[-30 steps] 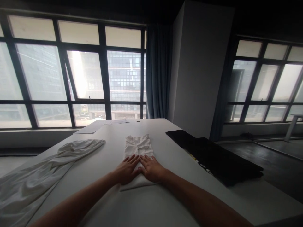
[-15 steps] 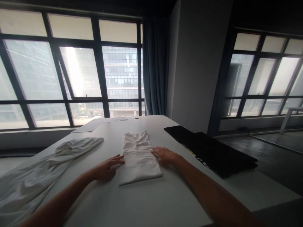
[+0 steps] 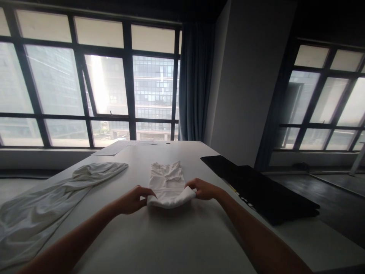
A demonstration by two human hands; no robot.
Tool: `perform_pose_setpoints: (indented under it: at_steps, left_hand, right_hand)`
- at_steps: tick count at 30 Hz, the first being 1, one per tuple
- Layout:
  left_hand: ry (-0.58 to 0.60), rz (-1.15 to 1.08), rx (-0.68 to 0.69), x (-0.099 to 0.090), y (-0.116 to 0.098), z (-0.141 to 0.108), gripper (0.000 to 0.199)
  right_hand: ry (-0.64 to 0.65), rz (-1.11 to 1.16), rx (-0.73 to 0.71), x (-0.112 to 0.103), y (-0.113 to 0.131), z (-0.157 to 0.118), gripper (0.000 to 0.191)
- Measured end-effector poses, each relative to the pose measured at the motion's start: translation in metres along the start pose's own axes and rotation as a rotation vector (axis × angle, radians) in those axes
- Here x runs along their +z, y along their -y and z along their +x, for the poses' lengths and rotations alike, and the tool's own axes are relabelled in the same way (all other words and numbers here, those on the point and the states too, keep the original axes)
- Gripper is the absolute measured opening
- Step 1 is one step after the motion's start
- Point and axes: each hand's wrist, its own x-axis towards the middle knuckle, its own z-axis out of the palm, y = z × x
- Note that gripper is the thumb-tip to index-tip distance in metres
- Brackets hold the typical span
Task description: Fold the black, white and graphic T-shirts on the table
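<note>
A white folded garment (image 3: 168, 186), probably a shirt, lies in the middle of the white table (image 3: 159, 243). Its near edge is lifted off the tabletop and bends upward, sagging a little between my hands. My left hand (image 3: 137, 198) pinches the left corner of that edge. At the right corner, my right hand (image 3: 202, 189) has its fingers closed on the cloth. The far end, with a crumpled collar-like part, rests flat on the table.
On the left of the table lies a loose, rumpled white cloth (image 3: 57, 201). Black folded fabric (image 3: 256, 186) is spread along the right side. Sheets of paper (image 3: 107, 150) lie at the far left edge, near the windows; a blue curtain (image 3: 195, 83) hangs beyond.
Both hands went from lying flat beside the garment to gripping its near corners. The near edge has risen and been brought away from me. The view has turned slightly left.
</note>
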Motion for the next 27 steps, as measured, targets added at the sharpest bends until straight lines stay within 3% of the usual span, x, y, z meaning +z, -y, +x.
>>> perform_pose_setpoints:
  at_steps: [3, 5, 7, 10, 12, 18, 23, 25, 27]
  left_hand:
    - [0.023, -0.238, 0.003, -0.011, -0.019, -0.004, 0.031]
    - [0.016, -0.437, -0.016, -0.014, -0.026, -0.002, 0.036]
    - [-0.095, -0.575, -0.065, -0.012, -0.024, 0.005, 0.043]
    - [-0.358, -0.639, -0.203, -0.004, -0.004, 0.019, 0.054]
    - [-0.477, -0.641, -0.317, 0.004, 0.014, 0.025, 0.060]
    - [-0.426, -0.532, -0.492, 0.021, 0.041, 0.027, 0.053]
    - [-0.527, -0.491, -0.399, 0.021, 0.048, 0.032, 0.037]
    - [-0.528, -0.475, -0.427, 0.019, 0.054, 0.032, 0.042]
    - [-0.512, -0.351, -0.516, 0.017, 0.058, 0.030, 0.054]
  right_hand:
    - [0.126, 0.196, -0.037, -0.011, 0.013, -0.007, 0.023]
    - [0.109, 0.309, -0.079, -0.012, 0.021, -0.007, 0.029]
    - [-0.054, 0.400, -0.093, -0.007, 0.025, -0.001, 0.035]
    - [-0.385, 0.492, 0.000, 0.010, 0.019, 0.016, 0.044]
    - [-0.492, 0.498, 0.090, 0.023, 0.009, 0.029, 0.046]
    - [-0.448, 0.333, 0.266, 0.046, -0.015, 0.049, 0.046]
    - [-0.573, 0.176, 0.201, 0.044, -0.009, 0.050, 0.038]
    - [-0.619, 0.069, 0.195, 0.042, -0.007, 0.048, 0.037]
    - [-0.574, -0.090, 0.254, 0.042, -0.007, 0.045, 0.036]
